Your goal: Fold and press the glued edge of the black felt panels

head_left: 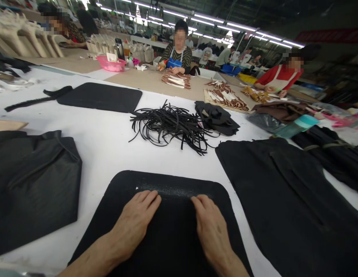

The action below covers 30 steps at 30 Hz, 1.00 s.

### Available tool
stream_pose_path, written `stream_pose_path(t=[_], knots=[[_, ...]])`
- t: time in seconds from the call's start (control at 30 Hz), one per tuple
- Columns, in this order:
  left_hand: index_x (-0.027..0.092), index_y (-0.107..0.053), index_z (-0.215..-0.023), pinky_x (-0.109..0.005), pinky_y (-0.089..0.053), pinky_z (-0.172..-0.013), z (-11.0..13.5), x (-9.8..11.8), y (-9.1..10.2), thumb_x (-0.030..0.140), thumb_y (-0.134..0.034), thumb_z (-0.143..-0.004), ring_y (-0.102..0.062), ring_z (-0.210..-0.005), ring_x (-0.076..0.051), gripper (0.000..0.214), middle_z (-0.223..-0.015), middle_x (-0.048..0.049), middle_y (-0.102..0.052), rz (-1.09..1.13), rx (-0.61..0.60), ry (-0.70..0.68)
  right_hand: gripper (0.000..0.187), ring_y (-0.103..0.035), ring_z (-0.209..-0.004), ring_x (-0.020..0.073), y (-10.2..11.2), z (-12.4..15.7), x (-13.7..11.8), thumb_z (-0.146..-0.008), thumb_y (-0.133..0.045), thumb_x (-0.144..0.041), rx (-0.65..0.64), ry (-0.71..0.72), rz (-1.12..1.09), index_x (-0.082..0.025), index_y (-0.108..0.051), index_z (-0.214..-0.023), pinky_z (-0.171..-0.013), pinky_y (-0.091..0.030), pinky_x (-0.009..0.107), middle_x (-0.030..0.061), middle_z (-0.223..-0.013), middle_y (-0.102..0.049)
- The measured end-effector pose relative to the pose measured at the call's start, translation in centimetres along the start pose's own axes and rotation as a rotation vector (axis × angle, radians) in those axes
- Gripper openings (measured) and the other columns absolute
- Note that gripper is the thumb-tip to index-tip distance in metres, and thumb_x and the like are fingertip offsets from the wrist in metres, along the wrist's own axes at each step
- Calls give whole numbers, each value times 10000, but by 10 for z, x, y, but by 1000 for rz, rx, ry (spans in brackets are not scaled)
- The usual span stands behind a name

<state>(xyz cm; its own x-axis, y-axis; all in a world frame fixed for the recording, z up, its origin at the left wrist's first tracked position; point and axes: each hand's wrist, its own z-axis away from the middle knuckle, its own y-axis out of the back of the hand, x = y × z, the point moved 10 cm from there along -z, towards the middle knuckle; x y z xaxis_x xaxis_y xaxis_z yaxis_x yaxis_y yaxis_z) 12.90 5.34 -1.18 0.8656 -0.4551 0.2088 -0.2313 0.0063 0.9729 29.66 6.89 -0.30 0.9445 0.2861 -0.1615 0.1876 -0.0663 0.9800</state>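
A black rounded-corner panel, leather-like, lies in front of me on the white table. Both hands are over its upper part, some distance apart. My left hand is closed, its fingers bent together and pressed onto the black material. My right hand mirrors it, fingertips curled down on the same piece. Between and above the fingertips runs a pale, dusty-looking band with a faint edge line. A tiny white mark shows left of that band. My thumbs are mostly hidden, so whether a separate layer is pinched is unclear.
Beyond the panel lies a tangle of thin black strips, with black scraps beside it. Black sheets lie left and right. Another black panel is farther back. A teal-lidded bottle rests right. Co-workers sit across the table.
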Motion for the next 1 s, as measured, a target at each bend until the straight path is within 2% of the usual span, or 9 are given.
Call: stream_pose_path(t=[0.07, 0.17, 0.37, 0.47, 0.57, 0.73, 0.87, 0.93, 1.0], knots=[[166, -475, -1245, -389, -403, -964, -9, 19, -17, 5, -372, -762, -502, -1121, -233, 520, -1248, -89, -552, -60, -100, -57, 400, -546, -934, 225, -11, -2, -29, -810, -396, -27, -15, 115, 72, -204, -573, -1122, -805, -437, 342, 78, -1052, -592], [136, -438, -1274, -424, -409, -958, -16, 28, -32, 23, -378, -780, -489, -1139, -259, 510, -1257, -116, -538, -138, -157, -75, 452, -516, -978, 244, -26, -1, -46, -787, -447, -18, -27, 191, 143, -180, -526, -1202, -852, -421, 373, 88, -1087, -579], [157, -419, -1292, -429, -439, -919, -20, 31, -34, 21, -358, -809, -515, -1097, -269, 505, -1233, -126, -540, -246, -132, -73, 525, -509, -941, 261, -35, 2, -48, -768, -492, -35, -53, 233, 209, -189, -460, -1268, -830, -429, 410, 82, -1051, -563], [173, -419, -1294, -436, -450, -907, -24, 34, -33, 60, -382, -828, -524, -1089, -265, 481, -1235, -138, -536, -217, -168, -60, 516, -517, -897, 257, -33, -1, -53, -783, -501, -60, -54, 246, 228, -215, -455, -1273, -786, -443, 415, 68, -1007, -564], [167, -436, -1286, -434, -447, -926, -22, 32, -32, 40, -376, -809, -521, -1107, -256, 497, -1244, -132, -540, -192, -180, -64, 485, -517, -934, 251, -30, 0, -48, -797, -502, -66, -30, 240, 207, -208, -469, -1260, -821, -435, 402, 68, -1036, -572], [120, -511, -1233, -370, -441, -963, 4, 9, -30, -66, -320, -716, -514, -1137, -240, 582, -1250, -112, -560, -304, -80, -76, 468, -520, -1006, 256, -20, 15, -5, -759, -460, 10, 55, 140, 240, -138, -516, -1200, -869, -418, 373, 109, -1100, -585], [152, -568, -1182, -321, -458, -946, 34, -25, -25, -66, -312, -713, -539, -1111, -215, 577, -1200, -75, -604, -367, 105, -33, 485, -534, -1006, 241, -10, 26, 21, -724, -428, 51, 159, 128, 279, -138, -531, -1159, -868, -420, 341, 106, -1092, -598], [197, -598, -1148, -289, -483, -900, 47, -38, -27, -55, -329, -689, -581, -1048, -198, 588, -1159, -42, -633, -370, 213, -65, 473, -561, -937, 226, -8, 27, 29, -700, -429, 53, 229, 139, 277, -158, -553, -1105, -819, -434, 324, 82, -1022, -620], [230, -633, -1099, -276, -480, -892, 57, -57, -32, -57, -335, -675, -586, -1043, -192, 591, -1138, -20, -650, -364, 296, -44, 386, -582, -798, 212, -12, 24, 39, -687, -437, 41, 264, 141, 287, -191, -590, -954, -716, -443, 318, 45, -876, -630]])
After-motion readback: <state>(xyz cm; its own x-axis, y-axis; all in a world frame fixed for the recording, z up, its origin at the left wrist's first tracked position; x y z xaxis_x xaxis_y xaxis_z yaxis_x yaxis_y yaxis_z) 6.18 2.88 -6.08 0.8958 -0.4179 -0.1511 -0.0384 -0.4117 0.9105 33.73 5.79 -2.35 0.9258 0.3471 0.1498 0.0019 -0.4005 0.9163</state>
